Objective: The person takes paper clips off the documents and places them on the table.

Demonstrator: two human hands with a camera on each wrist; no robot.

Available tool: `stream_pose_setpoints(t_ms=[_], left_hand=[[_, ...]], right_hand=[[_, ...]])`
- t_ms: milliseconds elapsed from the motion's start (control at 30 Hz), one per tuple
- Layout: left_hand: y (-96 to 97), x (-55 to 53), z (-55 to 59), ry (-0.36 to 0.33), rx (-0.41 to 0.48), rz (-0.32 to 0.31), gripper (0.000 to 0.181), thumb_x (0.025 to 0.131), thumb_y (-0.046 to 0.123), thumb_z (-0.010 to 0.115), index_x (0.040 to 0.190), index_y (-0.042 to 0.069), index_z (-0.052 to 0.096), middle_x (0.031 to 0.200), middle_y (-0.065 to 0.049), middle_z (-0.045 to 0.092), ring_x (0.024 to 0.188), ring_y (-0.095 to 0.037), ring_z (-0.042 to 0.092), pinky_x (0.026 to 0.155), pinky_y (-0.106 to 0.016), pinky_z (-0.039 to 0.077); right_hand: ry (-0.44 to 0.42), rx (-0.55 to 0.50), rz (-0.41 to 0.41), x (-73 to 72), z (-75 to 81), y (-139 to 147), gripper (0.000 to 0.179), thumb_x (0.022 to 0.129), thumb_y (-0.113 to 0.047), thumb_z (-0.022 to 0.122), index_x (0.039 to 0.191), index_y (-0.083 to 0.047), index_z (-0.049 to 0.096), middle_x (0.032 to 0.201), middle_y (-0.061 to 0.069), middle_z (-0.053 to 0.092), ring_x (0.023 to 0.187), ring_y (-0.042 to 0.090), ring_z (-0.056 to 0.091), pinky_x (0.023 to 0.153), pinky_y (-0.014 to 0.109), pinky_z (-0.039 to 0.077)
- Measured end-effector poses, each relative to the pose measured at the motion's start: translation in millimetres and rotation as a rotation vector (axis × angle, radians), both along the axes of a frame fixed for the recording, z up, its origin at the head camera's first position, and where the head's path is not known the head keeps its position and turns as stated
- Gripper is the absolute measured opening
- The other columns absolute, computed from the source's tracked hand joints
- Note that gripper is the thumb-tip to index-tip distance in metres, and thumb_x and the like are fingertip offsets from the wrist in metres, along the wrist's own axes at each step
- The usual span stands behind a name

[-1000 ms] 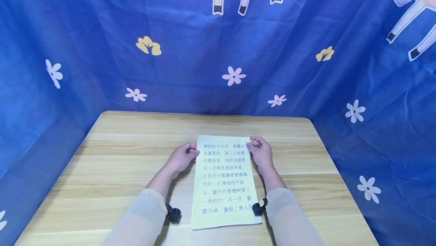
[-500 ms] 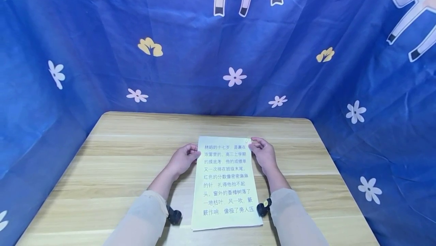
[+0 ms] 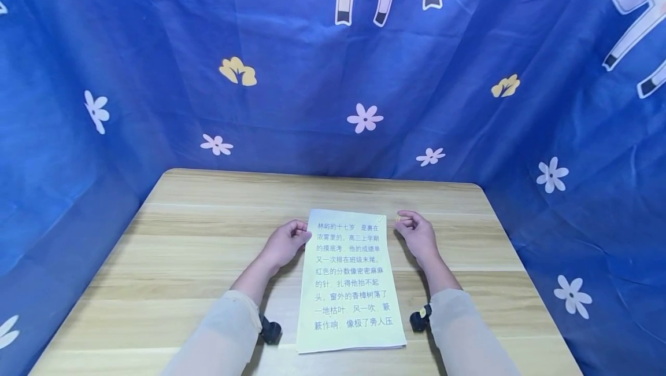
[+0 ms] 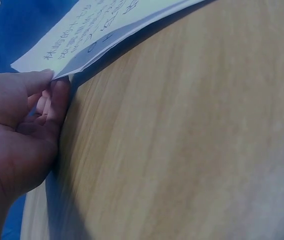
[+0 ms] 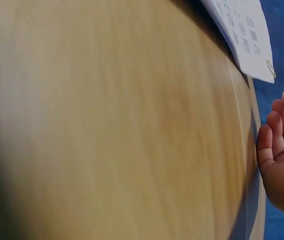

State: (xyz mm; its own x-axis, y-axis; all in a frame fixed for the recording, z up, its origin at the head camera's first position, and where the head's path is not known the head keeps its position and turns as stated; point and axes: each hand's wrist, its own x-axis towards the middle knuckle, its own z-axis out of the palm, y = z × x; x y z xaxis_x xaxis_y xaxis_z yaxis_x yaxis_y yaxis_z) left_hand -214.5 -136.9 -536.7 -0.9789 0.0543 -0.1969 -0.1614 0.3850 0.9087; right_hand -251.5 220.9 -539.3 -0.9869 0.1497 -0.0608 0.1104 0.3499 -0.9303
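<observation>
A stack of pale yellow paper sheets (image 3: 351,277) printed with Chinese characters is held tilted above the table. A paper clip (image 3: 381,218) sits on its upper right corner. My left hand (image 3: 283,244) pinches the upper left edge, thumb on top and fingers beneath, as the left wrist view shows. My right hand (image 3: 418,238) is just to the right of the clipped corner, apart from the paper. Its fingers (image 5: 277,130) are loosely bent, and nothing shows between them in the right wrist view.
The wooden table (image 3: 208,237) has rounded far corners. Behind it and on both sides hangs a blue curtain (image 3: 291,75) with flowers and animal legs. A small black camera is strapped at each wrist.
My right hand has let go of the paper's upper right corner and moved a little right. The left hand keeps its pinch, and the head view has shifted slightly.
</observation>
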Motion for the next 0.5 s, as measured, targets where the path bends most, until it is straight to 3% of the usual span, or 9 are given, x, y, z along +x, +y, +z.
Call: stream_pose_setpoints(t_ms=[200, 500], left_hand=[[-0.4, 1.8, 1.7, 0.005, -0.012, -0.001, 0.022, 0.107, 0.021, 0.067, 0.124, 0.008, 0.070, 0.106, -0.005, 0.071, 0.093, -0.016, 0.067, 0.090, -0.029, 0.051], [0.6, 1.2, 1.1, -0.007, -0.009, 0.011, 0.021, 0.107, 0.021, 0.067, 0.124, 0.009, 0.070, 0.108, -0.004, 0.071, 0.094, -0.016, 0.067, 0.091, -0.029, 0.051]], right_hand=[[-0.002, 0.021, -0.025, 0.8, 0.9, 11.8, 0.038, 0.097, -0.010, 0.078, 0.135, -0.006, 0.071, 0.100, -0.004, 0.072, 0.087, 0.005, 0.062, 0.077, 0.014, 0.051], [-0.018, 0.133, -0.074, 0.1, -1.5, 27.5, 0.036, 0.096, -0.011, 0.079, 0.130, -0.002, 0.072, 0.091, -0.007, 0.063, 0.081, 0.005, 0.056, 0.073, 0.015, 0.048]])
